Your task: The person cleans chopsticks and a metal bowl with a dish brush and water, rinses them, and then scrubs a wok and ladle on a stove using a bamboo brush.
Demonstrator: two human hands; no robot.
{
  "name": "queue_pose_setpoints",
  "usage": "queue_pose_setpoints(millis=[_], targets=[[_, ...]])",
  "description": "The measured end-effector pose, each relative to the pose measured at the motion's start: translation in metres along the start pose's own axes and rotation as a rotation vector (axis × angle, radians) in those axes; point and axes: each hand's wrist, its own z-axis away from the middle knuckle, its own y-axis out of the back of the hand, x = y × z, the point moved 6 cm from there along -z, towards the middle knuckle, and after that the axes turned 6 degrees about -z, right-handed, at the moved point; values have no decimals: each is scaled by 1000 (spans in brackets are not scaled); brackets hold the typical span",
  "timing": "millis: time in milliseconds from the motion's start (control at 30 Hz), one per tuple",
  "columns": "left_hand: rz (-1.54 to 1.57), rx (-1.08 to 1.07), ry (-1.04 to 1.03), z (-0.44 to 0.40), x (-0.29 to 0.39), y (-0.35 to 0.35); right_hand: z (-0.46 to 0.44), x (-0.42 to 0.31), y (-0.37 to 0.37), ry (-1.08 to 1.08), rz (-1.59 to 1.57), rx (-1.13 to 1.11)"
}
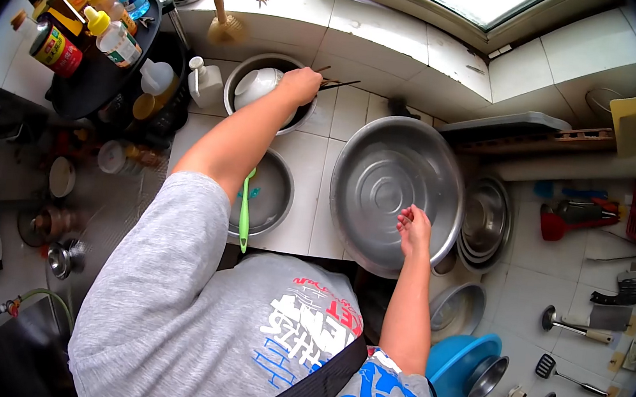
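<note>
A tiled counter [307, 170] runs beneath a window, its white surface and the wall beyond marked by dark joints. To the left, bottles [57, 47] crowd a round black stand [99, 91], and a white container [204, 83] stands just beside the far metal bowl [229, 96]. A smaller metal basin [277, 195] sits nearer the body, a bright green handle [245, 210] lying across its rim. At right are nested metal bowls [486, 218], a blue tub [440, 361] and hanging utensils [580, 377].

The left forearm crosses the far bowl's near rim, covering part of it. The left hand [300, 87] is above that bowl, fingers curled round thin dark sticks [341, 85] whose ends poke out to the right. Inside the bowl rests a white, rounded dish [257, 88]. The right hand [414, 229] shows loosely bent fingers over the large basin [360, 172]; whether they touch it I cannot tell. That basin is wide, dull grey metal, with concentric rings on its bottom.
</note>
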Motion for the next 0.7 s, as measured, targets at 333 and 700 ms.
queue_pose_setpoints(millis=[333,700], targets=[[-79,67,-45,-6,-4,-5,-5,2,1,-7,13,-22],[-166,149,-89,2,4,-6,-3,8,-9,-26,43,-41]])
